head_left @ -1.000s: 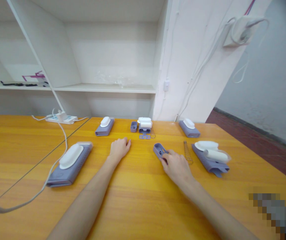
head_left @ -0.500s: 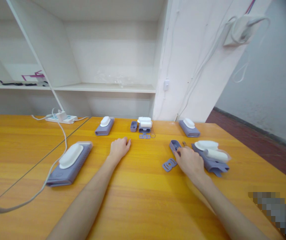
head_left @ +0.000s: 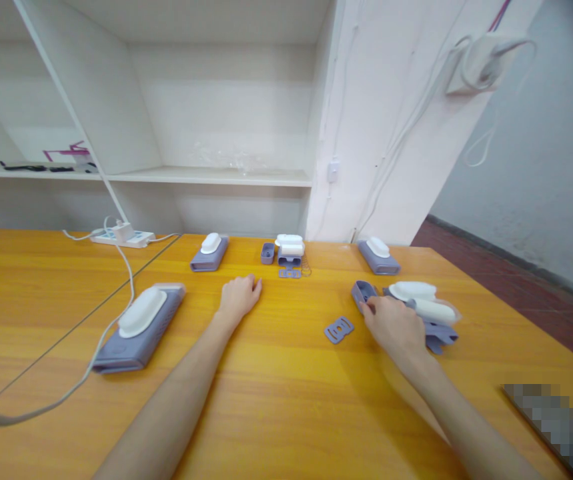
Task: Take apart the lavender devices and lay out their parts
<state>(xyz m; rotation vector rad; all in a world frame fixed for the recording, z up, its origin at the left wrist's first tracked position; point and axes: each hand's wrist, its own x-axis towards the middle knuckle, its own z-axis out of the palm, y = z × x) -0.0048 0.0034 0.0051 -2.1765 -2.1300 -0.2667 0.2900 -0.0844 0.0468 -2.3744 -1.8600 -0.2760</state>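
My right hand (head_left: pixel 393 325) grips the near end of a small grey-purple open box (head_left: pixel 363 291), pinching its wall with the fingertips. Just right of that hand lies a grey-purple case (head_left: pixel 441 335) with a white oval pad (head_left: pixel 411 291) and a white roll (head_left: pixel 435 311) on it; my hand hides part of the case. A flat slotted grey-purple plate (head_left: pixel 339 329) rests on the table left of the hand. My left hand (head_left: pixel 239 295) lies on the table with its fingers curled and nothing visible in them, near a similar small box (head_left: pixel 267 253) at the back.
Assembled grey-purple cases with white pads stand at the left (head_left: pixel 139 327), back left (head_left: pixel 209 253) and back right (head_left: pixel 379 257). A white cable (head_left: pixel 121 303) crosses the left side from a power strip (head_left: pixel 123 235). Shelving rises behind the wooden table (head_left: pixel 276 400).
My right hand has moved a little to the right with the small box, away from the slotted plate and closer to the case. My left hand has stayed put.
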